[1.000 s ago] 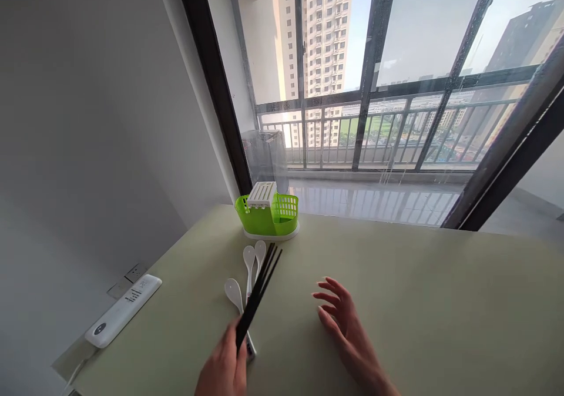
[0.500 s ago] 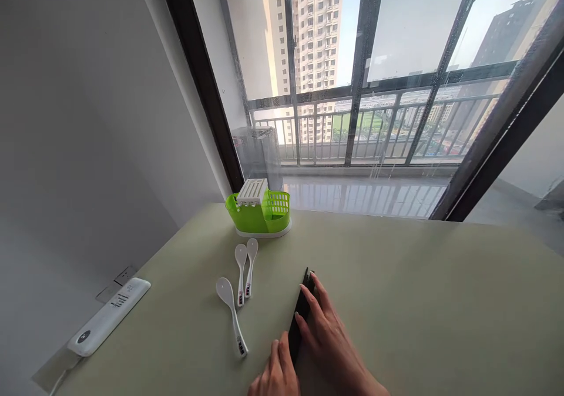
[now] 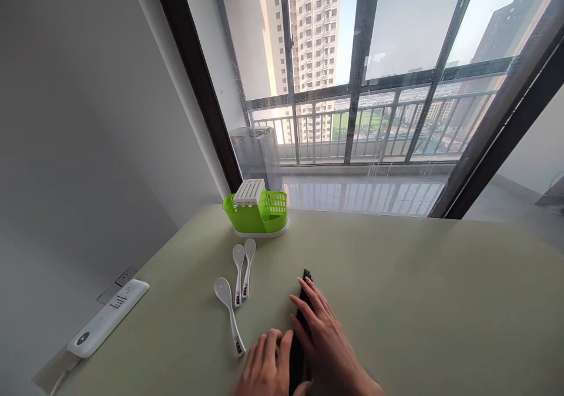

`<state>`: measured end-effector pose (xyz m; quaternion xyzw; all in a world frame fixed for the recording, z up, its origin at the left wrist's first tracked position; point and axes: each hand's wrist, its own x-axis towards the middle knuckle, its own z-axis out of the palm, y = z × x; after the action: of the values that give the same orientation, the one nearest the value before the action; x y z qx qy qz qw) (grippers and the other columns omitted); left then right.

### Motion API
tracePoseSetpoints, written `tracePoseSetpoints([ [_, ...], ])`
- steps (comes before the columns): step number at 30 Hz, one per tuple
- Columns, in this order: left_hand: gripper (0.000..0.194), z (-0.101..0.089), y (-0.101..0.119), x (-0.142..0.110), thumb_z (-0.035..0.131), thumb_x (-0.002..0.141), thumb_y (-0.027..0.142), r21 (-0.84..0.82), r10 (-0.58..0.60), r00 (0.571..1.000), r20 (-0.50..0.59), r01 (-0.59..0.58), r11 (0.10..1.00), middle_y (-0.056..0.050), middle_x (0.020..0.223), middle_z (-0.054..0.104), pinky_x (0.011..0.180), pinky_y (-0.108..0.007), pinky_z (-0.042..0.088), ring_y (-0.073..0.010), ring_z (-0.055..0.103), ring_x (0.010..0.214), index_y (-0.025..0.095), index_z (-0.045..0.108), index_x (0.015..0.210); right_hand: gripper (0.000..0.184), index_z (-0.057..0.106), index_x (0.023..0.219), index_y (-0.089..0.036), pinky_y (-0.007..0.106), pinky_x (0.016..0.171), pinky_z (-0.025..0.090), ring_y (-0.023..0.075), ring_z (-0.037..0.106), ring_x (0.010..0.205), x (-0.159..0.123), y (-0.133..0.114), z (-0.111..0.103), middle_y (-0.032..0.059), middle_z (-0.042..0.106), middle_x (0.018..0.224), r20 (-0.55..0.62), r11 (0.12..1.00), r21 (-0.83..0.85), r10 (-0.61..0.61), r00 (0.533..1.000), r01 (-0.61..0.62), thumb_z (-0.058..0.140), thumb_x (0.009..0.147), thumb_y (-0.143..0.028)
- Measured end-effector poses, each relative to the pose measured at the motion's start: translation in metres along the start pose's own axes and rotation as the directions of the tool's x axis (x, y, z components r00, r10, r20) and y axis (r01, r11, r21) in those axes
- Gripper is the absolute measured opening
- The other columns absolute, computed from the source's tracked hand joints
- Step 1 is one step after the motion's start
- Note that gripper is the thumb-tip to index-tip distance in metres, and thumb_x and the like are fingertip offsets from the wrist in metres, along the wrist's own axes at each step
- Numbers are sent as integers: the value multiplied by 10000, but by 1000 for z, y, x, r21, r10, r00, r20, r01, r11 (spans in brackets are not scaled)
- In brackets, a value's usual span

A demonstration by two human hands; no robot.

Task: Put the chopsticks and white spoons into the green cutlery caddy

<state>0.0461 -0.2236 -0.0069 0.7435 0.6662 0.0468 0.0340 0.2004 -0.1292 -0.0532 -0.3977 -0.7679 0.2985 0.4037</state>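
A bundle of black chopsticks lies on the pale green table, pointing away from me. My right hand rests on its right side with the fingers stretched flat over the sticks. My left hand lies flat against the bundle's left side, fingers extended. Only the far tips and a dark strip between my hands show. Left of my hands lie three white spoons: a pair side by side and a single one nearer to me.
A green plastic cutlery caddy with a white slotted insert stands at the table's far edge by the window. A white remote-like device sits at the left edge next to a wall socket. Behind the table are glass doors and a balcony.
My left hand carried the chopsticks from beside the spoons to the right and laid them on the table. Both hands now lie against the bundle, the left with its fingers spread flatter.
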Motion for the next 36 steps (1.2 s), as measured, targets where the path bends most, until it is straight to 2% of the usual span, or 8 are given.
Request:
tracePoseSetpoints([
  [3, 462, -38, -11, 14, 482, 980, 489, -23, -159, 980, -119, 157, 987, -127, 1260, 662, 946, -404, 542, -292, 661, 1134, 242, 576, 1359, 323, 646, 1281, -265, 526, 1169, 420, 288, 382, 1479, 4, -2, -4, 89, 474, 1558, -96, 993, 109, 60, 994, -49, 509, 989, -280],
  [5, 513, -56, -29, 20, 488, 962, 525, 17, -335, 926, -176, 343, 939, -151, 1252, 660, 974, -450, 513, -317, 661, 1113, 183, 560, 1338, 284, 641, 1233, -259, 505, 1149, 438, 273, 461, 1421, 7, -5, -9, 98, 515, 1512, -160, 980, 166, 137, 977, -111, 488, 998, -301],
  [10, 434, -60, -74, 13, 373, 995, 529, 139, -595, 804, 2, 589, 796, -135, 996, 744, 843, -444, 517, -331, 723, 864, 156, 579, 1076, 232, 622, 1159, -260, 463, 1091, 468, 255, 565, 1289, 9, -7, -17, 98, 565, 1418, -189, 952, 227, 250, 950, -206, 472, 991, -315],
  [13, 360, -50, -79, 9, 361, 1001, 484, 163, -580, 814, 43, 567, 808, -113, 964, 739, 799, -404, 511, -311, 730, 870, 203, 565, 908, 208, 620, 1123, -264, 438, 1058, 482, 253, 577, 1261, 9, -8, -16, 91, 574, 1380, -186, 950, 239, 249, 951, -202, 475, 979, -302],
  [16, 335, -43, -78, 11, 373, 993, 461, 151, -522, 853, -14, 518, 842, -114, 980, 729, 824, -397, 503, -298, 717, 946, 217, 562, 866, 201, 605, 1119, -267, 428, 1047, 482, 245, 580, 1244, 8, -8, -15, 87, 568, 1363, -175, 952, 226, 246, 954, -204, 462, 978, -283],
  [23, 321, -43, -94, 32, 365, 999, 395, 224, -511, 853, -104, 520, 824, -141, 997, 727, 835, -389, 488, -298, 702, 974, 190, 599, 919, 204, 592, 1113, -265, 402, 994, 503, 238, 599, 1184, 9, -9, -16, 87, 568, 1327, -165, 958, 214, 230, 959, -193, 456, 963, -244],
  [32, 420, -47, -119, 76, 288, 1045, 347, 328, -479, 872, -102, 484, 811, -178, 1058, 727, 856, -399, 473, -320, 685, 1044, 121, 640, 1008, 195, 580, 1102, -267, 377, 971, 504, 222, 611, 1143, 10, -8, -16, 70, 572, 1289, -147, 962, 182, 230, 962, -202, 444, 964, -244],
  [36, 411, -51, -136, 100, 285, 1030, 270, 276, -502, 858, -113, 512, 813, -182, 1115, 723, 853, -372, 472, -301, 690, 1038, 102, 658, 1062, 190, 589, 1092, -270, 365, 945, 521, 219, 620, 1126, 9, -8, -16, 68, 580, 1277, -163, 965, 178, 223, 961, -193, 448, 966, -251],
])
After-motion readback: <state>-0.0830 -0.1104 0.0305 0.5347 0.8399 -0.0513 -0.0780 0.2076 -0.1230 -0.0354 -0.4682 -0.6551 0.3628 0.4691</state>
